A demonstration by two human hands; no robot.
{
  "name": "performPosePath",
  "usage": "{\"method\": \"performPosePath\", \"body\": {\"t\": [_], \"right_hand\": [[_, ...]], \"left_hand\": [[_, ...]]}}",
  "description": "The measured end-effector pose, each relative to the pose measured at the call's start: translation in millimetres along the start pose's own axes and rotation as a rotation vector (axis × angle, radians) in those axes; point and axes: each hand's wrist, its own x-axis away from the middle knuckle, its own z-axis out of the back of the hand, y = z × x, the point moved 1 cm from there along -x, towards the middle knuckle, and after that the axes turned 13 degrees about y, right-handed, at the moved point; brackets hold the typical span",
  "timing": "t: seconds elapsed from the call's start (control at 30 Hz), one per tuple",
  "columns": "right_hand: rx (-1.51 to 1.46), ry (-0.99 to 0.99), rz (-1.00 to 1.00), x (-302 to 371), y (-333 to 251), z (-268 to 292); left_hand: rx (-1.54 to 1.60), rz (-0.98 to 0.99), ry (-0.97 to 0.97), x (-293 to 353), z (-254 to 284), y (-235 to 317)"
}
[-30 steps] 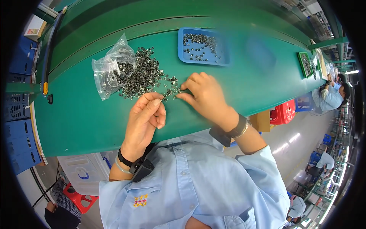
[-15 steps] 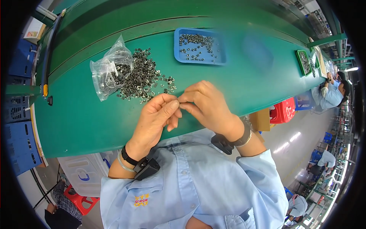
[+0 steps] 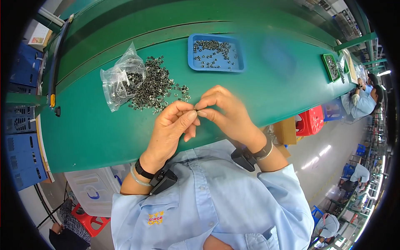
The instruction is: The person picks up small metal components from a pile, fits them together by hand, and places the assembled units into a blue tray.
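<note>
Green tabletop (image 3: 258,89) filled most of the view, curving from the left rim to the right, with a darker green raised strip running along its far side. Blue crates (image 3: 18,146) stood stacked at the left edge, and a white plastic bin (image 3: 93,189) with a red stool (image 3: 89,218) beside it sat below the table's near edge. At the right, under the table edge, a red crate (image 3: 310,121) stood next to a brown cardboard box (image 3: 285,130). On the far side of the tabletop lay a shallow blue tray (image 3: 239,54), rectangular, with small metal pieces scattered in it, and well to the right a smaller green tray (image 3: 332,66) held more. A crumpled clear plastic bag (image 3: 121,77) lay on the left part of the tabletop, its mouth open toward a loose pile of small metal parts (image 3: 154,85) that spilled just beside it. Near the pile, above the table's near edge, the left hand (image 3: 171,129) and the right hand (image 3: 227,110) met fingertip to fingertip, both curled almost closed, thumbs and forefingers pinching one tiny part (image 3: 196,111) between them; which hand carried its weight I could not tell. Each wrist wore a dark band with a small black box.
</note>
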Motion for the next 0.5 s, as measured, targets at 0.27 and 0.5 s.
{"method": "performPosePath", "body": {"t": [0.27,0.5], "right_hand": [[-0.080,-0.007,-0.124,-5,-2,-1],[0.348,-0.084,0.280,-13,-15,3]], "left_hand": [[-0.234,-0.238,0.009,2,0,8],[-0.064,-0.020,0.012,3,4,12]]}}
